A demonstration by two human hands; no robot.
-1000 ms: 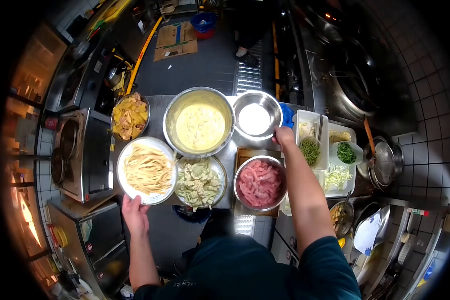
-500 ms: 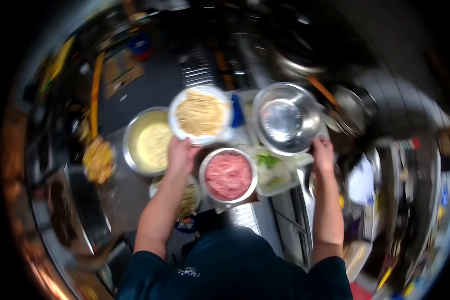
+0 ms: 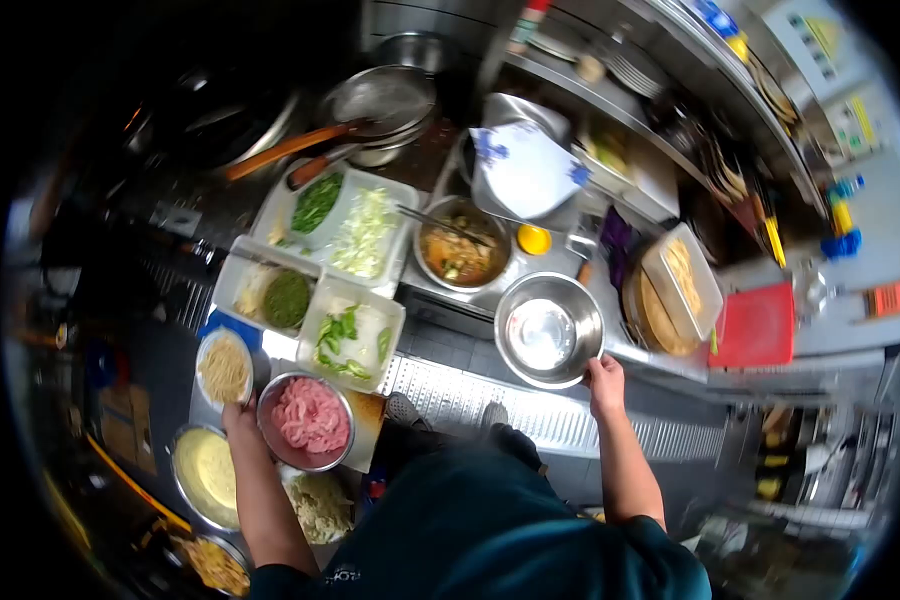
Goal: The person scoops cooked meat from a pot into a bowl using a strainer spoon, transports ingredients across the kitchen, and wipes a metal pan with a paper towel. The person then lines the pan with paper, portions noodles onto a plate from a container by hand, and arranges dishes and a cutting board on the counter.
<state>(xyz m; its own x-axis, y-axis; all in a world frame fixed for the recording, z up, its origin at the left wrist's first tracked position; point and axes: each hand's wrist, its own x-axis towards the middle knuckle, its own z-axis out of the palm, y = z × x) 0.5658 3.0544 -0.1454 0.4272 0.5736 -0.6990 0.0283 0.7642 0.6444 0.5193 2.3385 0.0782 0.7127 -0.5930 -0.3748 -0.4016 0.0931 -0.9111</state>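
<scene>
With my right hand (image 3: 605, 385) I grip the rim of a shiny steel bowl (image 3: 550, 330), held out over the walkway; nothing shows inside it. On the other side, my left hand (image 3: 238, 420) is closed at the near rim of a white bowl (image 3: 254, 372) piled with pale yellow strips (image 3: 224, 368). My left fingers are partly hidden. Right beside that hand stands a steel bowl of raw pink meat strips (image 3: 312, 415). A steel bowl of pale yellow batter-like stuff (image 3: 212, 470) is on the hand's other side.
Clear tubs hold green leaves (image 3: 342, 340), shredded cabbage (image 3: 365, 235) and chopped herbs (image 3: 287, 298). A pan of cooked food (image 3: 460, 245), a white-and-blue cloth-like item (image 3: 528, 170) and a red board (image 3: 755, 325) line the far counter. Strainers (image 3: 380, 100) lie at the back.
My view has swung to the right, bringing the far counter and shelves into sight. The steel bowl in my right hand has moved away from the white bowl, out over the floor.
</scene>
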